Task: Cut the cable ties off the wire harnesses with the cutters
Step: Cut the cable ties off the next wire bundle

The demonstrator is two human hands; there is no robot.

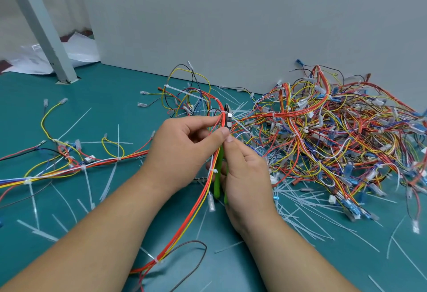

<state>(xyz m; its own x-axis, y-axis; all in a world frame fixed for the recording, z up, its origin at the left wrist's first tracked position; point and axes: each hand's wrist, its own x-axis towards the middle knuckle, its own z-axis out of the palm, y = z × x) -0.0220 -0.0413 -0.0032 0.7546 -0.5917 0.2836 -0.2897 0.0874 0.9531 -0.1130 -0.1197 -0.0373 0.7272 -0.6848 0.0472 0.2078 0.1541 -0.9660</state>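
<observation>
Steady harness (198, 201) pinched in left hand (184, 143); right hand (245, 176) curled round cutters (217, 183), nip only tie (230, 115) at its twelve o'clock

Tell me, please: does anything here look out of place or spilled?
Yes: cut cable ties lie scattered all over the green floor, not gathered in one place. The harness pile on the right is a loose tangle.

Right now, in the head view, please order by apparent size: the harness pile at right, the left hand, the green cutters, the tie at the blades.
1. harness pile
2. left hand, nearer the camera
3. green cutters, largely hidden by the right hand, so only the visible part is ranked
4. tie at the blades
</observation>
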